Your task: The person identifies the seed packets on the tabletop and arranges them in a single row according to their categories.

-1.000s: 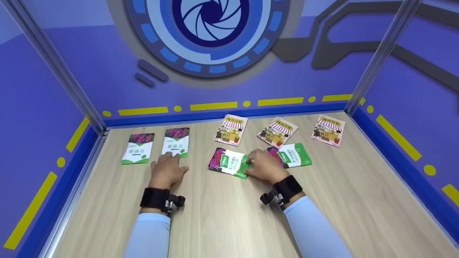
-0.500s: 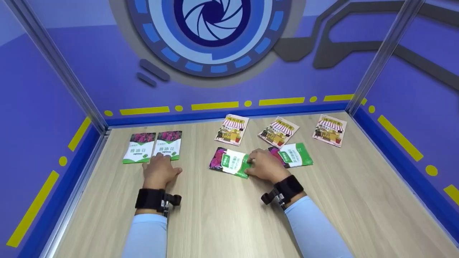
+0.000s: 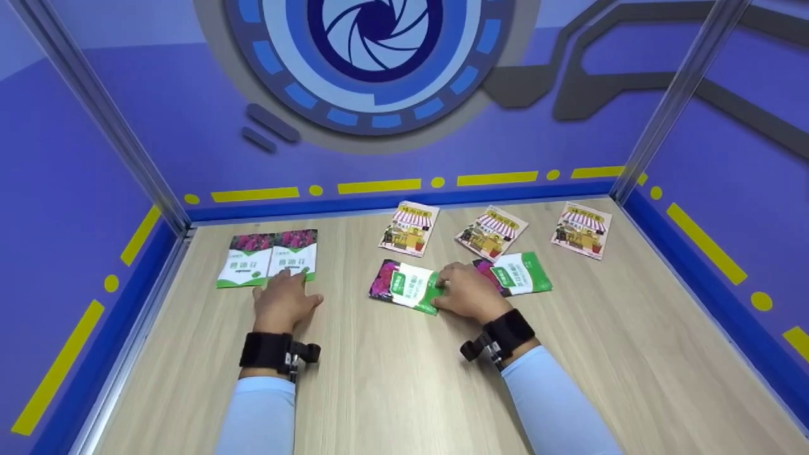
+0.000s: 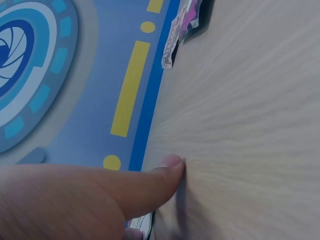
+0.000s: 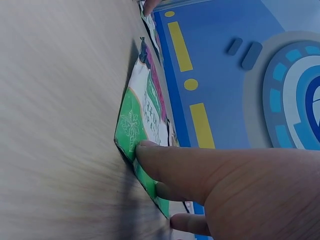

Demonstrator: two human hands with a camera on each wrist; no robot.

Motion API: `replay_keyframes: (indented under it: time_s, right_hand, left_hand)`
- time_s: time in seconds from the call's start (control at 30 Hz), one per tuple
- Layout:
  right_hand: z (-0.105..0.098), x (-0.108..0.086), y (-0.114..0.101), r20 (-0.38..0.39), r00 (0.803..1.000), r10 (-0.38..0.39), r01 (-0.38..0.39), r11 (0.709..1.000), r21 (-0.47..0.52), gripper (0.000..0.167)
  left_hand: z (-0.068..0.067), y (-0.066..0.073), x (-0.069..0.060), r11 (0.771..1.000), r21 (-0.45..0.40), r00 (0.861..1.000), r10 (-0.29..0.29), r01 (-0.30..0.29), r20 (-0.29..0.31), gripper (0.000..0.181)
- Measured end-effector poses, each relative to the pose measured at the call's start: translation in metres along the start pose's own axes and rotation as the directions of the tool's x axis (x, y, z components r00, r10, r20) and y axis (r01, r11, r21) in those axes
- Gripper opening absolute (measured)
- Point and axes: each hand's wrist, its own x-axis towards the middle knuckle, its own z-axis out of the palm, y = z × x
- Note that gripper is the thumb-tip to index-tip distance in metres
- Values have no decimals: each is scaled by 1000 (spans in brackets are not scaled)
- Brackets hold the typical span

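Observation:
In the head view my left hand rests its fingertips on the lower part of a seed packet with purple flowers, white middle and green end. Its thumb stretches to the side, off the packet. That packet lies edge to edge with a matching seed packet on its left. My right hand rests its thumb and fingers on the green end of another flower seed packet, which lies tilted on the table. A similar packet lies just beyond the right hand, partly hidden by it.
Three pink-and-yellow packets with a striped shop awning, at left, middle and right, lie along the back of the wooden table. Blue-purple panels enclose the back and sides.
My left hand has slid its seed packet to the left, closing the gap to the neighbouring packet. The right hand and the packet under it have stayed in place.

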Motion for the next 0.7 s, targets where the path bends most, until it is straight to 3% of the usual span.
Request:
replay_keyframes:
  time_s: [0.4,0.7]
  right_hand:
    - [1,0,-1,-10,1000,5,-5,1000,-23,41]
    - [2,-1,-3,-8,999,39,-39,999,-29,41]
  left_hand:
    - [-2,1,3,1000,-8,1000,17,-17,-23,74]
    - [1,30,2,996,-21,996,85,-86,-34,70]
